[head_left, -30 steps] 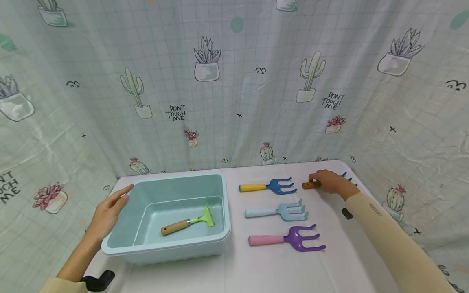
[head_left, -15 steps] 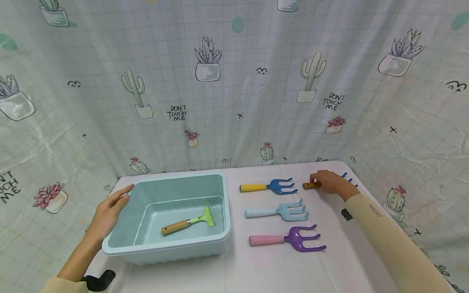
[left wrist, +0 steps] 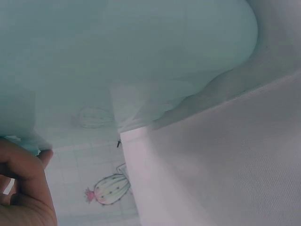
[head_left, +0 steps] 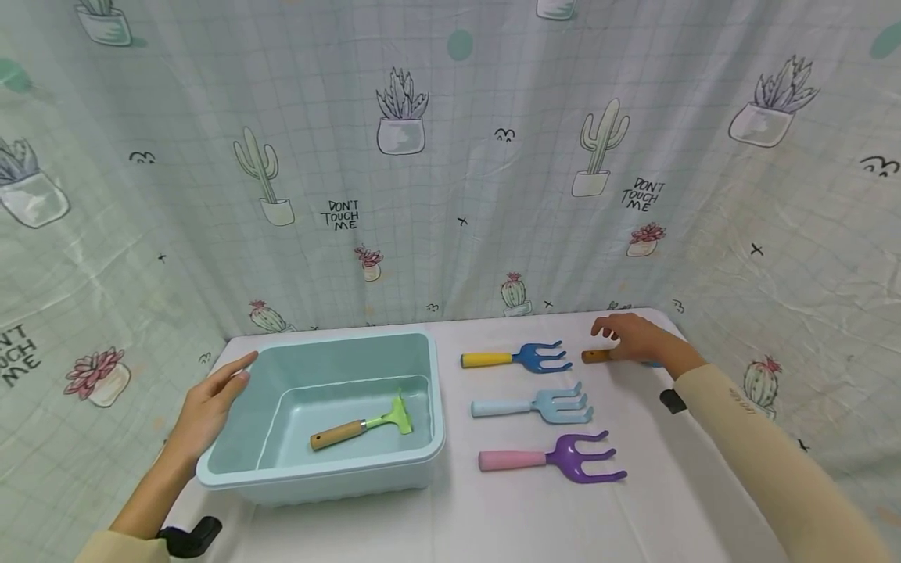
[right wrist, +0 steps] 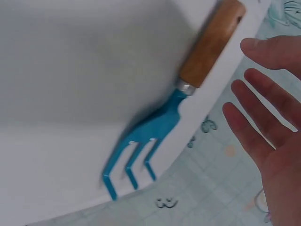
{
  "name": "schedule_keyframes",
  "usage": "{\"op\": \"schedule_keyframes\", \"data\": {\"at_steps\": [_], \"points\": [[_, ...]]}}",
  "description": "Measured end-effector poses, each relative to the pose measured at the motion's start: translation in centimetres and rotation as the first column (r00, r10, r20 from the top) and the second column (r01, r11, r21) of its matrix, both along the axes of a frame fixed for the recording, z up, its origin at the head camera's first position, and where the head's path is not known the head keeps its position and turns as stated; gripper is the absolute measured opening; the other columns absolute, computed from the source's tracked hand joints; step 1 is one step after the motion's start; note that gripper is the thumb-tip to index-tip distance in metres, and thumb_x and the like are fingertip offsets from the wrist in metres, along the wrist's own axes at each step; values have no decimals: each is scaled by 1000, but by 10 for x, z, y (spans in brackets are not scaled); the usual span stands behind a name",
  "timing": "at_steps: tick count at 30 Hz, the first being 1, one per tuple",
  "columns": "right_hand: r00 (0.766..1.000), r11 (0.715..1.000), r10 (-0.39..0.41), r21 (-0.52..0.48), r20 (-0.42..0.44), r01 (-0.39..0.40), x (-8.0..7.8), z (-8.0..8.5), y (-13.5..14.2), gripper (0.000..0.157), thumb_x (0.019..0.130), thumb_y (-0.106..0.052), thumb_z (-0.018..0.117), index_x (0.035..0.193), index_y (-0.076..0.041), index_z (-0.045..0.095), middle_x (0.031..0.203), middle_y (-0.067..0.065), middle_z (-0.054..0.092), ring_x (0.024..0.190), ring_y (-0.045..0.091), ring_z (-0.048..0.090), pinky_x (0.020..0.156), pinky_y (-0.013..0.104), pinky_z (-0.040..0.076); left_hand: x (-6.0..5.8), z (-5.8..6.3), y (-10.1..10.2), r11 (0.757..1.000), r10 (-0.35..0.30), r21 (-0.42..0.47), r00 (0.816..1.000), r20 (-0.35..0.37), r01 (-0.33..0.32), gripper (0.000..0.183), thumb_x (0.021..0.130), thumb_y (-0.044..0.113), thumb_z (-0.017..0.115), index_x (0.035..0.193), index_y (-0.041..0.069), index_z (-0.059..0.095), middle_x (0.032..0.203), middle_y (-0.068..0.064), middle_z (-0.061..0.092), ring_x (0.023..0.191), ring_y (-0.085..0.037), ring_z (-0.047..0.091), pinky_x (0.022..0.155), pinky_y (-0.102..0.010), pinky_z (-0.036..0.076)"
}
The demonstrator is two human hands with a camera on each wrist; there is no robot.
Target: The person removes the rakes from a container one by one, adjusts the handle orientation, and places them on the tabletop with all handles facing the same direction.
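My right hand (head_left: 639, 342) hovers over a hand fork with a wooden handle (head_left: 595, 356) and blue tines at the table's back right. In the right wrist view, the whole hand fork (right wrist: 186, 88) lies apart from the spread fingers (right wrist: 254, 127), with nothing held. My left hand (head_left: 204, 410) holds the left rim of a pale blue-green plastic bin (head_left: 331, 473), thumb toward the inside. In the left wrist view, curled fingers (left wrist: 28, 165) meet the bin's edge. Inside the bin lies a green tool with a wooden handle (head_left: 338, 435) and a flat, broad head.
Three more hand forks lie in a column right of the bin: one blue with a yellow handle (head_left: 487, 360), one light blue (head_left: 503, 408), one purple with a pink handle (head_left: 512, 460). A cactus-print curtain (head_left: 450, 180) surrounds the white table (head_left: 464, 524).
My right hand has let go of the wooden-handled hand fork and lifted slightly, its fingers loosening. The fork stays on the table. My left hand keeps its place on the bin.
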State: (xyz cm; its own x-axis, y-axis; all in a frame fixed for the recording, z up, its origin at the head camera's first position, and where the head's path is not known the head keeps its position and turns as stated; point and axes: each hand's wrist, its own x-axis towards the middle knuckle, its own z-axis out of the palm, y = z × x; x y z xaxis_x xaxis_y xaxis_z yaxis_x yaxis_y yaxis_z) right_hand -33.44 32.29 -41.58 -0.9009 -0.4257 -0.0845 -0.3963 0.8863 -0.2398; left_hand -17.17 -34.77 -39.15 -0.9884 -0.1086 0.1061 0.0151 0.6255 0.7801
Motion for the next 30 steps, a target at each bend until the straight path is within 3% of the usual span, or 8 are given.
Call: {"op": "schedule_keyframes", "data": {"at_steps": [4, 11, 20, 27, 30], "points": [[1000, 1000, 22, -5, 12, -22, 4, 18, -14, 39, 83, -12, 72, 120, -15, 61, 116, 15, 64, 107, 35, 59, 86, 48, 53, 0, 0, 1, 1000, -6, 0, 1000, 0, 6, 54, 102, 49, 33, 152, 27, 31, 152, -21, 36, 121, -24, 51, 73, -19, 53], [994, 995, 101, 12, -37, -101, 11, 49, -51, 40, 82, -9, 72, 119, -21, 63, 116, 6, 65, 107, 31, 61, 85, 44, 55, 1, -1, 0, 1000, 5, -7, 1000, 0, -5, 54, 102, 48, 33, 152, 27, 31, 153, -20, 35, 126, -38, 47, 72, -16, 51], [969, 976, 219, 11, -114, -219, 25, 83, -98, 41, 82, -10, 72, 120, -24, 63, 113, 1, 64, 103, 25, 63, 81, 39, 57, 1, 0, -1, 1000, 4, -4, 1000, -3, -4, 53, 102, 48, 33, 151, 28, 31, 152, -21, 35, 121, -30, 51, 72, -18, 52], [944, 958, 287, 24, -162, -287, 29, 100, -130, 41, 84, -11, 70, 122, -24, 62, 115, 0, 64, 102, 23, 64, 80, 37, 56, -1, 0, 0, 1000, 6, 4, 1000, 6, -6, 54, 102, 48, 32, 152, 27, 30, 153, -20, 34, 127, -37, 47, 72, -15, 50], [937, 952, 306, 36, -167, -304, 30, 106, -144, 41, 85, -13, 70, 123, -25, 61, 116, -1, 63, 101, 20, 63, 81, 36, 56, -3, -1, -1, 1000, -1, 15, 1000, 9, 1, 54, 102, 48, 33, 152, 26, 30, 153, -19, 35, 121, -22, 53, 72, -15, 51]]}}
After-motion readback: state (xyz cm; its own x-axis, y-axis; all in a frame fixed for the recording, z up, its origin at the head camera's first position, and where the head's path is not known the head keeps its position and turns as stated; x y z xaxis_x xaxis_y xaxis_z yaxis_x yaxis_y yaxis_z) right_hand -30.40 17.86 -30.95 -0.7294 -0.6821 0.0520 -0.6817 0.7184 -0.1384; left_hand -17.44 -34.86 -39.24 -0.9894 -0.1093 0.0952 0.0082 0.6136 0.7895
